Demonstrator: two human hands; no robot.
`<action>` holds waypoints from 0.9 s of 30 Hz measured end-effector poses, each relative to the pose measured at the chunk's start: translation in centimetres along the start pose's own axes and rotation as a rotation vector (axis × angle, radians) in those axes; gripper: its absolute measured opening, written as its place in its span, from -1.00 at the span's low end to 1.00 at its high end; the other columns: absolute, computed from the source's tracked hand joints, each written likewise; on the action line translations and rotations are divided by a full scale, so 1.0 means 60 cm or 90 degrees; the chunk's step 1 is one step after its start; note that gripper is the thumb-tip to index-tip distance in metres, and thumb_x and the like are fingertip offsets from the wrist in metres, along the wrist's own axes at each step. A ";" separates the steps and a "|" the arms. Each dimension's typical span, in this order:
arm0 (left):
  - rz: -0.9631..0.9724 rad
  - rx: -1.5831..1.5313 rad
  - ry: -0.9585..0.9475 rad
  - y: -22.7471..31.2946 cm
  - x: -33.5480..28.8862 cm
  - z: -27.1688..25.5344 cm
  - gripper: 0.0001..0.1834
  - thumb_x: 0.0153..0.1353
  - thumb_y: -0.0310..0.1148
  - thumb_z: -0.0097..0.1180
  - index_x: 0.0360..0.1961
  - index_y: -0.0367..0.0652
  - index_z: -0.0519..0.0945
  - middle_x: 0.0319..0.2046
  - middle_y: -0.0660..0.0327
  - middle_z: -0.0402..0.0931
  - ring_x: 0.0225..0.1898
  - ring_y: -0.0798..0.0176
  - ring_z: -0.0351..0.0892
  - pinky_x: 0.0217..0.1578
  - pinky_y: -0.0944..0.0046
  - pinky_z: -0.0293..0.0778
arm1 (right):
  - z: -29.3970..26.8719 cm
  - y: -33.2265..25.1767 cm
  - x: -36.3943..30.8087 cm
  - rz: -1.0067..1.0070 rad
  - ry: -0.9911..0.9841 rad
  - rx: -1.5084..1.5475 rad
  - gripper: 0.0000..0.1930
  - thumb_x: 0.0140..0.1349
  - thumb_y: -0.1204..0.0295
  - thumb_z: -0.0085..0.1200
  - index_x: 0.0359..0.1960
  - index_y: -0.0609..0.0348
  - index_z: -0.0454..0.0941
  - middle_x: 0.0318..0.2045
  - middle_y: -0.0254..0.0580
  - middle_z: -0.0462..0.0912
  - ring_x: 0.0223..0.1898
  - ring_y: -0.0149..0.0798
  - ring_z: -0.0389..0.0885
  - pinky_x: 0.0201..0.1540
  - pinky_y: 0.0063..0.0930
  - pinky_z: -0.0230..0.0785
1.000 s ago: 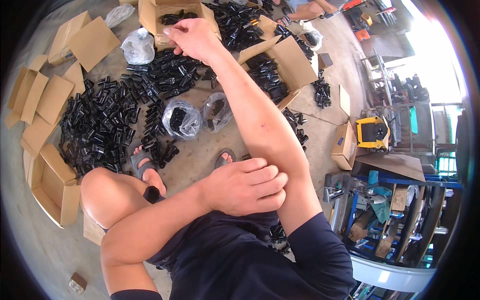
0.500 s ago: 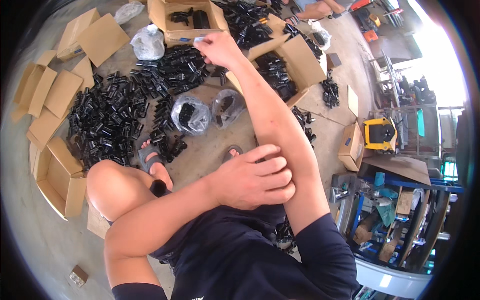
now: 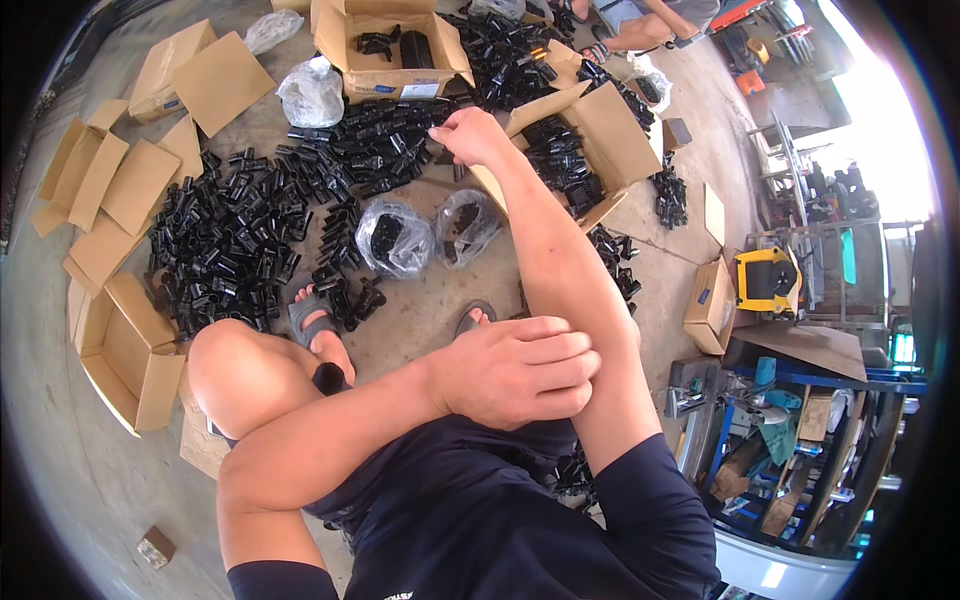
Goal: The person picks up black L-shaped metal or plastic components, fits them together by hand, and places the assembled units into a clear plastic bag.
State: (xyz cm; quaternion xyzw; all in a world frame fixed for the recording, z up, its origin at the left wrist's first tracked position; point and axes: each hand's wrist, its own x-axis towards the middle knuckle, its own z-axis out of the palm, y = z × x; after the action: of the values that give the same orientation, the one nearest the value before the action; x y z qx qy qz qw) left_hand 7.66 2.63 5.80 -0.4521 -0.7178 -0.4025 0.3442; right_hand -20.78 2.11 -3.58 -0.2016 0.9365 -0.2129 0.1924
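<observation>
My right hand [image 3: 470, 137] reaches far forward over the heap of short black tube-like pieces [image 3: 230, 235], just in front of an open cardboard box [image 3: 392, 80]. Its thumb and fingers are drawn together, and nothing shows in them. A white label lies on that box's near wall. Bent across my lap, my left hand [image 3: 515, 372] rests against my right forearm [image 3: 575, 265] near the elbow. Its fingers are curled in and their tips are hidden, so whether they hold anything does not show. Two clear plastic bags [image 3: 396, 240] holding black pieces stand between the hands and my feet.
Another open box [image 3: 615, 135] with black pieces stands beside my right wrist. Opened boxes and cardboard flaps [image 3: 135, 185] lie at the left. A yellow-framed item [image 3: 768, 280] and a cluttered blue rack [image 3: 790, 430] are at the right. Another person's arm [image 3: 650, 25] shows at the far edge.
My right hand has drawn back from the box's near wall, uncovering the white label. My left hand stays against the right forearm, with its fingers curled closer together.
</observation>
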 end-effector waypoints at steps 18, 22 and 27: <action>-0.061 -0.151 0.083 0.003 0.022 0.003 -0.75 -0.01 -0.43 0.25 -0.28 -0.24 0.53 -0.08 0.03 0.55 -0.06 -0.02 0.57 -0.06 0.07 0.54 | 0.005 0.062 -0.012 0.039 -0.057 -0.087 -0.57 0.30 0.10 0.20 -0.11 0.29 0.70 -0.53 -0.09 0.71 -0.49 -0.24 0.75 -0.33 -0.37 0.61; -0.053 -0.169 0.059 -0.001 0.012 0.008 -0.75 -0.02 -0.44 0.27 -0.31 -0.25 0.52 -0.08 0.00 0.54 -0.05 -0.06 0.57 -0.03 0.05 0.54 | 0.006 0.046 -0.016 0.084 -0.080 0.013 -0.57 0.30 0.08 0.21 -0.11 0.27 0.71 -0.45 -0.09 0.75 -0.48 -0.24 0.75 -0.35 -0.35 0.63; -0.053 -0.174 0.036 0.001 0.002 0.009 -0.75 -0.02 -0.41 0.29 -0.32 -0.23 0.53 -0.12 0.03 0.54 -0.09 -0.03 0.56 -0.05 0.05 0.54 | 0.005 0.055 -0.012 0.092 -0.047 0.132 -0.57 0.29 0.07 0.23 -0.14 0.25 0.71 -0.45 -0.06 0.76 -0.48 -0.24 0.76 -0.38 -0.34 0.66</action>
State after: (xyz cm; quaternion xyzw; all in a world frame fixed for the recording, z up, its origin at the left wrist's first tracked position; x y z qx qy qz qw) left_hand 7.63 3.16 5.68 -0.4533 -0.6644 -0.5229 0.2823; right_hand -21.01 5.05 -5.22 -0.1202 0.9138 -0.2869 0.2613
